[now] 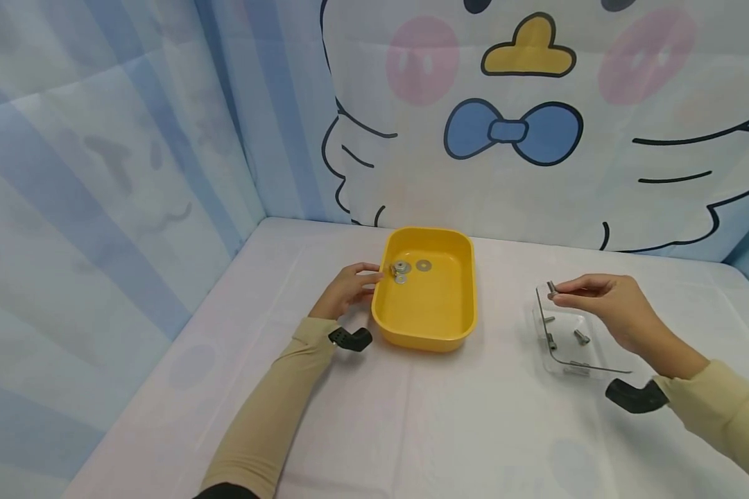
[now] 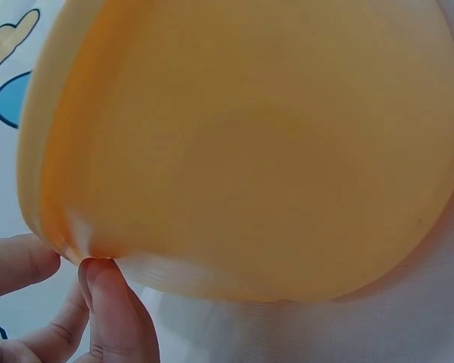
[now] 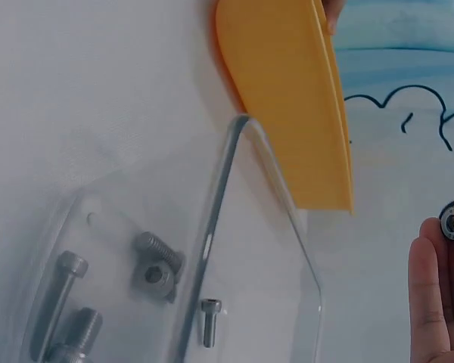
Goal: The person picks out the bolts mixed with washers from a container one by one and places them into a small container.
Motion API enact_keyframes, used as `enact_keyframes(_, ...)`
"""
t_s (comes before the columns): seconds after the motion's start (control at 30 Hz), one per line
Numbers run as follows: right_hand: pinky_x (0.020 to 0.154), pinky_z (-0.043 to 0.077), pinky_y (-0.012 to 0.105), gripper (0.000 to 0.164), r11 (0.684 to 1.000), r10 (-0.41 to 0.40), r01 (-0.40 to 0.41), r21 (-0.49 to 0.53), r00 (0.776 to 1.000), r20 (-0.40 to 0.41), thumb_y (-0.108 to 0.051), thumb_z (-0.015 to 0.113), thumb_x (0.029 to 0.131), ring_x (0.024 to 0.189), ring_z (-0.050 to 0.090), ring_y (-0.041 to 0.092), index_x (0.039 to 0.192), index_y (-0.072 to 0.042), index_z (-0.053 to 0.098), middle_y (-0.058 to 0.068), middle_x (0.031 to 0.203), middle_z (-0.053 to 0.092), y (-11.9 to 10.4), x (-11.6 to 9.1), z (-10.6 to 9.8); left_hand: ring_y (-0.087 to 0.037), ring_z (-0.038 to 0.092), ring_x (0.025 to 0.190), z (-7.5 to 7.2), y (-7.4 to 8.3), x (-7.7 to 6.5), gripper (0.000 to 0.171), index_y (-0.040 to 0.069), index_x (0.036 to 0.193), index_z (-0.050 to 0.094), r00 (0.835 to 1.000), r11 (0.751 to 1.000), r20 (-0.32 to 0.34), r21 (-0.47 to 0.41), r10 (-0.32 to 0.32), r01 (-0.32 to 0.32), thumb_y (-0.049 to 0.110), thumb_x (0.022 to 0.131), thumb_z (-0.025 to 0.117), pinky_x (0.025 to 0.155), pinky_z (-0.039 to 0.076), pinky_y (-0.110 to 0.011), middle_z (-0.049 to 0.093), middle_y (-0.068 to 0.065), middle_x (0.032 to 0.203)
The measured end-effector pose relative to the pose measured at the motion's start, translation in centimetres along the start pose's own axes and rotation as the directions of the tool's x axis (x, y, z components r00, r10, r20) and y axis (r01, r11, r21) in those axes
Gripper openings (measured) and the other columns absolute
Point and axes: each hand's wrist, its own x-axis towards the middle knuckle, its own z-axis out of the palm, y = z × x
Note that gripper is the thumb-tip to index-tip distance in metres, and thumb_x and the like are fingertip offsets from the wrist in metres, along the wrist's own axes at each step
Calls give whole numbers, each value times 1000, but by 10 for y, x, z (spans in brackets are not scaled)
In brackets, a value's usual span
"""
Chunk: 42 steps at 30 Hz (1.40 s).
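The yellow tray (image 1: pixel 431 339) stands mid-table with several washers (image 1: pixel 423 265) at its left side. My left hand (image 1: pixel 348 290) pinches the tray's left rim; its thumb (image 2: pixel 115 306) presses the outer wall in the left wrist view. Over the clear plastic box (image 1: pixel 589 367), my right hand (image 1: pixel 614 312) holds a metal bolt (image 1: pixel 552 287) between thumb and fingers. The bolt's round head (image 3: pixel 451 221) shows at the fingertips in the right wrist view. Several loose socket-head bolts (image 3: pixel 209 321) lie in the box.
A white cloth (image 1: pixel 462 416) covers the table. Behind it hangs a curtain (image 1: pixel 537 201) with a cartoon figure, and a blue-striped curtain (image 1: pixel 100 208) closes the left side. The box stands right of the tray, with a gap between them.
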Motion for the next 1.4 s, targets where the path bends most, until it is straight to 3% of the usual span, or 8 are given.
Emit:
enact_keyframes(0.5,69,46,5,16,991,92,-96,-90,995,-49,-25,73,82,78,62,-6,96,-20,72,-27,81,66,24,-7,-18,-21,61,104,0,0,1,39,15,127,55,1000,1000,-2,-5,-2,2,25,91,63,81,54,-22,56,-8,130)
enact_keyframes(0.6,69,46,7,25,985,110,-118,-126,992,-68,-30,74,80,79,62,-6,101,-16,71,-26,83,67,47,0,-26,-20,61,102,0,-1,2,39,15,128,54,1000,1000,-3,4,0,0,25,91,63,81,54,-22,55,-9,130)
enact_keyframes(0.8,68,46,6,47,963,115,-149,-224,981,-159,-46,76,74,82,62,-6,109,-15,68,-25,88,68,117,22,-43,-21,61,104,0,-2,2,38,16,127,55,1000,1000,-2,1,2,-2,25,91,63,87,53,-26,57,-8,129)
enact_keyframes(0.87,71,49,13,49,958,95,-129,-258,986,-139,-45,74,76,83,62,-5,111,-12,67,-21,91,69,126,25,-49,-21,62,105,0,-3,1,37,16,126,56,1000,1000,-2,-3,6,-6,25,91,63,88,53,-27,58,-7,127)
enact_keyframes(1.03,69,50,14,44,945,86,-128,-301,985,-149,-44,74,77,81,61,-6,110,-14,68,-23,90,67,131,26,-52,-19,63,101,0,-1,-1,36,15,123,57,1000,1000,-1,-6,14,-14,26,90,64,85,54,-26,59,-6,123)
enact_keyframes(1.23,69,47,9,49,917,70,-124,-379,986,-153,-53,69,77,84,58,-6,112,-19,67,-21,97,66,134,28,-52,-20,60,103,0,0,0,38,16,127,55,1000,1000,1,-1,-5,5,24,91,62,80,53,-22,56,-7,130)
enact_keyframes(1.27,75,50,15,50,923,74,-121,-365,988,-139,-52,68,78,88,58,-2,114,-17,67,-16,101,68,133,29,-53,-19,60,102,1,0,0,38,16,127,55,1000,1000,0,2,-2,2,24,91,62,78,52,-21,56,-7,130)
enact_keyframes(1.4,77,48,12,50,931,63,-104,-350,990,-126,-51,68,79,92,57,-5,117,-18,65,-21,103,66,140,33,-55,-20,60,104,1,0,0,37,16,127,55,1000,1000,-1,3,4,-4,25,91,62,81,52,-23,56,-7,130)
